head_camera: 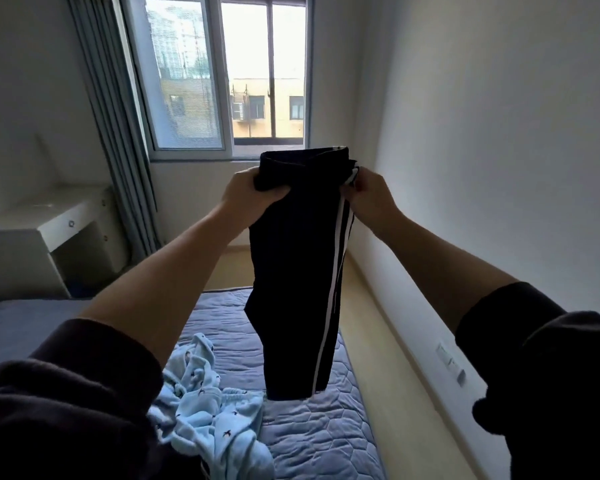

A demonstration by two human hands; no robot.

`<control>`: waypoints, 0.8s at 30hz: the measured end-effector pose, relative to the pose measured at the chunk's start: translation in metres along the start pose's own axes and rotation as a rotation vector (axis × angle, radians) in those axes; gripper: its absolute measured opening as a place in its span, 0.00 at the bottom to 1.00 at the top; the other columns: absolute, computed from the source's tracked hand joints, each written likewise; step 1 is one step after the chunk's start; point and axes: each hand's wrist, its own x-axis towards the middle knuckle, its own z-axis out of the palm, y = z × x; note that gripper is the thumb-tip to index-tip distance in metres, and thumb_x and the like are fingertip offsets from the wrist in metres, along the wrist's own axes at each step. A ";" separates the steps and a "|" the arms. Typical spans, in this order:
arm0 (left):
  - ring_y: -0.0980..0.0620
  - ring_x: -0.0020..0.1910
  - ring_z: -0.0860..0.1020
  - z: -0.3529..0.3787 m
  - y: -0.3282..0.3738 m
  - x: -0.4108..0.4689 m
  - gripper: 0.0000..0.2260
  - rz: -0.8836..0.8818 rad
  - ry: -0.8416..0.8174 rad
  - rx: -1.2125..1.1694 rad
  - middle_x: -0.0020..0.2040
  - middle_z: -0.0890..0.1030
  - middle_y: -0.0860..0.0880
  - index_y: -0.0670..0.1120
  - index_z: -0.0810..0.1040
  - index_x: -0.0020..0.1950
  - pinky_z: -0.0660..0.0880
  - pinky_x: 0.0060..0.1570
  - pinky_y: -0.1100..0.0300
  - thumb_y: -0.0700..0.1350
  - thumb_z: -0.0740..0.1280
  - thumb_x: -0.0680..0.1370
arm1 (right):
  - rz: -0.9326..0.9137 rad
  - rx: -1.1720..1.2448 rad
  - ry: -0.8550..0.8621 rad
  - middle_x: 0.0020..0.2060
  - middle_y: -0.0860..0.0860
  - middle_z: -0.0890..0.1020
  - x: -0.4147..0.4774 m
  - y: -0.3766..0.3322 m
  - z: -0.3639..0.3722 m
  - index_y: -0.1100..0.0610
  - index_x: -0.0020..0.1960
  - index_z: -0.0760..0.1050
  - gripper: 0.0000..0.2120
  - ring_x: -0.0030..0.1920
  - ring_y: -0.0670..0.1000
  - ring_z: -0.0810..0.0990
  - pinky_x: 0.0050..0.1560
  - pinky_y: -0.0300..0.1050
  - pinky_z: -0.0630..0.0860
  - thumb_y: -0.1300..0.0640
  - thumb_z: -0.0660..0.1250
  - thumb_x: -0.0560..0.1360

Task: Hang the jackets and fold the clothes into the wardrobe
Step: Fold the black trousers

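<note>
**Black trousers (298, 271), being held up over the bed (312, 441) by both hands.**

The left hand (248, 195) is gripping a bunched fold at the waist, its fingers curling round the cloth. The right hand (369, 195) is pinching the opposite edge by the white side stripes, with its fingertips hiding behind the fabric. The trousers are hanging doubled lengthwise in front of the window (222, 74), so the inner leg is not showing. The hem is hanging close above the quilt, and whether it is touching cannot be told. A pale blue garment (208, 410) is lying crumpled on the bed, partly covered by the left sleeve (59, 403) and running off the bottom edge. A white counter (32, 233) is standing far left beside the curtain (115, 116), dim and hard to make out.
</note>
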 end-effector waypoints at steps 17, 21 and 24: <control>0.64 0.34 0.73 0.101 -0.113 -0.350 0.09 -0.385 -0.327 -0.187 0.32 0.78 0.60 0.48 0.79 0.38 0.72 0.38 0.65 0.35 0.75 0.70 | 0.450 0.165 -0.357 0.40 0.54 0.78 -0.350 0.138 0.015 0.73 0.46 0.75 0.05 0.42 0.46 0.73 0.44 0.41 0.71 0.75 0.61 0.74; 0.61 0.38 0.75 0.124 -0.126 -0.436 0.06 -0.540 -0.398 -0.311 0.37 0.81 0.56 0.42 0.83 0.43 0.74 0.42 0.63 0.34 0.74 0.70 | 0.537 0.153 -0.427 0.39 0.54 0.78 -0.432 0.165 0.013 0.72 0.44 0.76 0.05 0.42 0.48 0.74 0.44 0.44 0.71 0.74 0.62 0.74; 0.59 0.39 0.77 0.137 -0.144 -0.485 0.04 -0.628 -0.434 -0.316 0.37 0.83 0.54 0.44 0.83 0.42 0.76 0.43 0.61 0.36 0.75 0.70 | 0.612 0.154 -0.481 0.36 0.49 0.79 -0.475 0.180 0.018 0.62 0.42 0.77 0.12 0.38 0.43 0.75 0.43 0.40 0.72 0.76 0.61 0.74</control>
